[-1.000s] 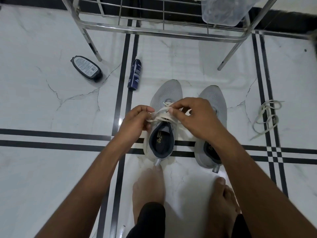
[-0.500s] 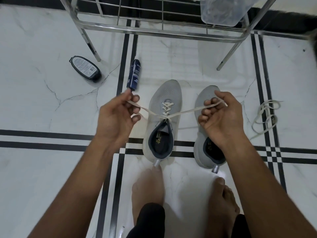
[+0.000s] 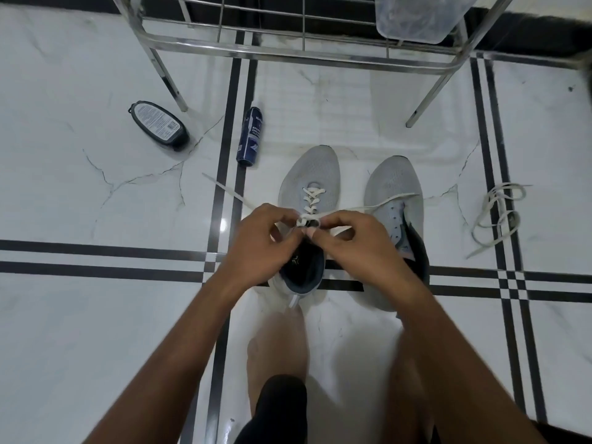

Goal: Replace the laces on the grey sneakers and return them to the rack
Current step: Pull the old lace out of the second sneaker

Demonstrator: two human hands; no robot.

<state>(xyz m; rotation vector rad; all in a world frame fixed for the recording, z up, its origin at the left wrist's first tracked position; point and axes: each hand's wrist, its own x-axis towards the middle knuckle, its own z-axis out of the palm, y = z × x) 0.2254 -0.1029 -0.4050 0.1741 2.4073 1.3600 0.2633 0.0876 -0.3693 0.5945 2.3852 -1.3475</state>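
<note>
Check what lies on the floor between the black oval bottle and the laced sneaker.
In the head view, a dark blue spray can lies between the black oval bottle and the laced sneaker, with a loose white lace end trailing just nearer the person.

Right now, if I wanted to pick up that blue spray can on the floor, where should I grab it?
Grab the spray can around its middle, coming down from above. It lies on its side on the floor, so the round body faces up, probably with room for fingers either side.
</note>
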